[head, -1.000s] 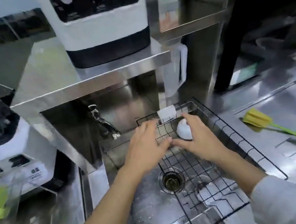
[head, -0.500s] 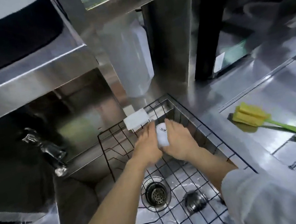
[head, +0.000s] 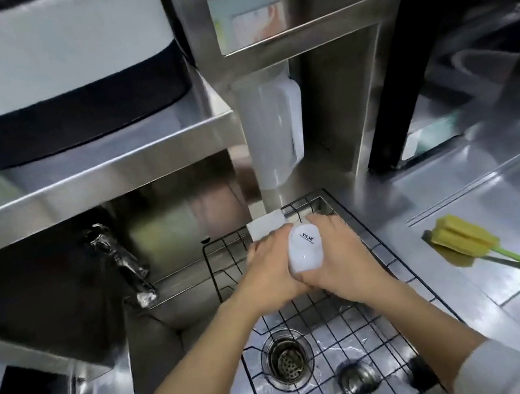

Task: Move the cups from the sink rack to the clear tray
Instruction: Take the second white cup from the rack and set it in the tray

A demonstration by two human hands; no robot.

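A small white cup (head: 304, 251) is upside down, its base with a printed mark facing me, held between both hands over the far end of the black wire sink rack (head: 342, 337). My left hand (head: 270, 273) clasps its left side and my right hand (head: 340, 259) its right side. The lower part of the cup is hidden by my fingers. No clear tray shows in this view.
The rack lies in a steel sink with a drain (head: 286, 363) and a tap (head: 122, 263) at left. A steel shelf with a white and black appliance (head: 55, 76) overhangs the sink. A translucent jug (head: 272, 133) stands behind the rack. A yellow sponge brush (head: 463, 239) lies on the right counter.
Both hands have closed around the white cup and lifted it a little off the rack. The camera has moved closer and to the right.
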